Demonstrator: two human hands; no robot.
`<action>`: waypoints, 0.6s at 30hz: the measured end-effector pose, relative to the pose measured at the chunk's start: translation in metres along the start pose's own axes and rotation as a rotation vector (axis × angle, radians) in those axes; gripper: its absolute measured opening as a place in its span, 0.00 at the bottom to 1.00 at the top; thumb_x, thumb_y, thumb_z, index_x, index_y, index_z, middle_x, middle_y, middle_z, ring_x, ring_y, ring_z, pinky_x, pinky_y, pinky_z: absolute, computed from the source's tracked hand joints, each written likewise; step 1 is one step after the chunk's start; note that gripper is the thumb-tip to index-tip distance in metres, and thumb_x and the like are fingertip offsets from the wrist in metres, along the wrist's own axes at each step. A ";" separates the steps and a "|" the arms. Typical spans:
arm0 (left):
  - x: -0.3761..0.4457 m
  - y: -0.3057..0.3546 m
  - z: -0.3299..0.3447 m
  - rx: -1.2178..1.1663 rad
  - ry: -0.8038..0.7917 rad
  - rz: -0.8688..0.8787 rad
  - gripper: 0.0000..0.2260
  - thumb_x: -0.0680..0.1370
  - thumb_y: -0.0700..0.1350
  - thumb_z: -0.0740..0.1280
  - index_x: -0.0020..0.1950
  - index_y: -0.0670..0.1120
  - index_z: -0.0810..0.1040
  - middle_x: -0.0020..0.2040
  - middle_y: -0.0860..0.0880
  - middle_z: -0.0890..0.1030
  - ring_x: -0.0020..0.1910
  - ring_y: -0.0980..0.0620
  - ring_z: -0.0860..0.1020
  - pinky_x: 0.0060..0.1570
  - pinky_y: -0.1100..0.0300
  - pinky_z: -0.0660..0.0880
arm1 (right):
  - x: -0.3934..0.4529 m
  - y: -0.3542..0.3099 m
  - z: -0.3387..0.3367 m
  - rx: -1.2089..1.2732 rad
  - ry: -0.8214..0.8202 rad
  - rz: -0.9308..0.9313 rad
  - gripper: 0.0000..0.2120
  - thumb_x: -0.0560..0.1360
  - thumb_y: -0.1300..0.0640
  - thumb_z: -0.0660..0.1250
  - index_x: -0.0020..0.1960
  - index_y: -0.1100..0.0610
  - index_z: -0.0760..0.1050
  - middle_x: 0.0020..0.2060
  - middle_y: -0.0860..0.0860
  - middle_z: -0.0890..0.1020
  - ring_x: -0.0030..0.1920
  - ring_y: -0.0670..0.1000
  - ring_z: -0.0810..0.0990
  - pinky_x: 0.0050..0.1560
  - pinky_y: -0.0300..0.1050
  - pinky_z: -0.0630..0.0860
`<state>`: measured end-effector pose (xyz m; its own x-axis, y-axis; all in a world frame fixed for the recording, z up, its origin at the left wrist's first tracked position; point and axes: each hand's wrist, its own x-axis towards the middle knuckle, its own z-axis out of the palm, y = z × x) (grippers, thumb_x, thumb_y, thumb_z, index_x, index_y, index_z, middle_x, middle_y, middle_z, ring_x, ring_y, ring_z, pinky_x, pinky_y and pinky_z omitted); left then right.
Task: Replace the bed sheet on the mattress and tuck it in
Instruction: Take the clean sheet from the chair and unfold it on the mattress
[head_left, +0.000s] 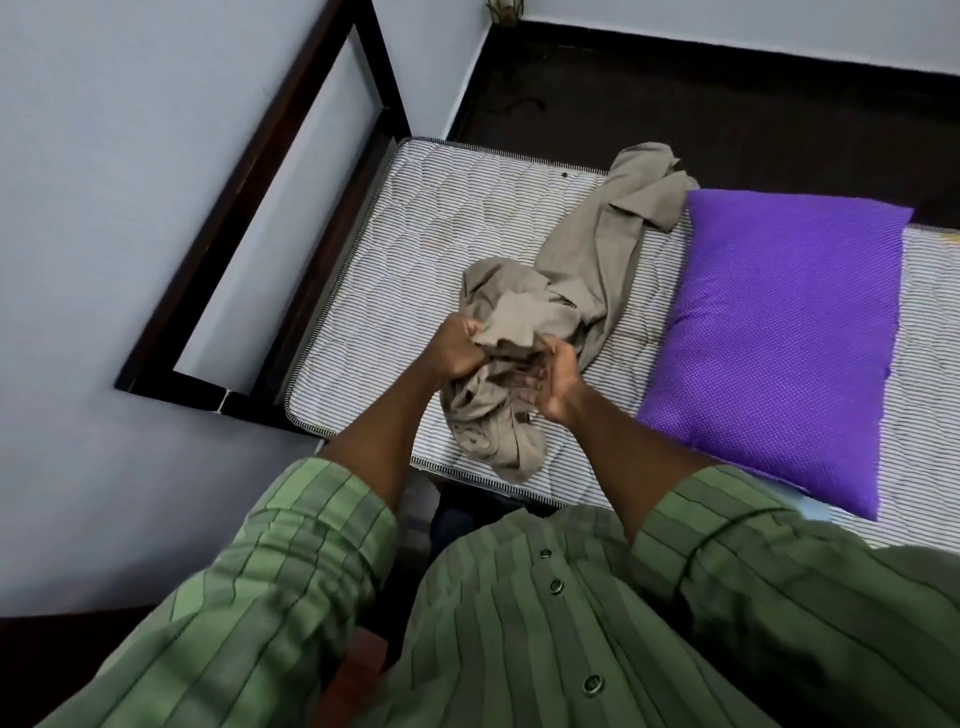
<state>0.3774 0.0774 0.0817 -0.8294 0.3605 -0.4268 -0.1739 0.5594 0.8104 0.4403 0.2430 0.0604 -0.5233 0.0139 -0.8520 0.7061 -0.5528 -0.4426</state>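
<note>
Both hands grip a crumpled beige bed sheet (561, 291) above the near edge of the bare striped mattress (415, 249): the left hand (460, 345) clenches a fold, the right hand (553, 376) curls its fingers into the bunch. The rest trails across the mattress beside a purple pillow (779, 332)

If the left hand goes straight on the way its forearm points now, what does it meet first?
The left hand already grips the bunched beige sheet. Straight on it would push into more of that sheet, then probably the bare striped mattress; depth is unclear.
</note>
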 end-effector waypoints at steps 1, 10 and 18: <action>-0.006 0.000 0.004 0.059 -0.083 -0.001 0.05 0.67 0.40 0.76 0.33 0.46 0.83 0.28 0.60 0.75 0.30 0.63 0.71 0.35 0.62 0.68 | 0.004 -0.004 0.001 0.048 0.017 -0.022 0.21 0.77 0.43 0.64 0.58 0.58 0.83 0.48 0.57 0.85 0.47 0.58 0.83 0.48 0.48 0.77; -0.013 0.019 0.009 -0.146 -0.299 -0.257 0.22 0.82 0.59 0.67 0.31 0.50 0.75 0.29 0.55 0.76 0.29 0.58 0.73 0.37 0.64 0.69 | 0.075 -0.012 -0.005 0.086 0.166 -0.041 0.12 0.79 0.63 0.62 0.57 0.70 0.76 0.49 0.63 0.84 0.42 0.60 0.86 0.39 0.54 0.85; 0.044 0.004 -0.013 0.036 0.326 -0.474 0.27 0.75 0.57 0.70 0.67 0.41 0.73 0.63 0.40 0.81 0.64 0.40 0.79 0.61 0.51 0.76 | 0.024 -0.028 0.047 -0.652 -0.254 0.256 0.13 0.78 0.60 0.62 0.41 0.60 0.84 0.38 0.56 0.86 0.39 0.56 0.84 0.45 0.45 0.80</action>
<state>0.3334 0.0856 0.0716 -0.7868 -0.1814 -0.5900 -0.5533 0.6309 0.5439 0.3854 0.2193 0.0655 -0.3424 -0.2861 -0.8950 0.9192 0.0953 -0.3821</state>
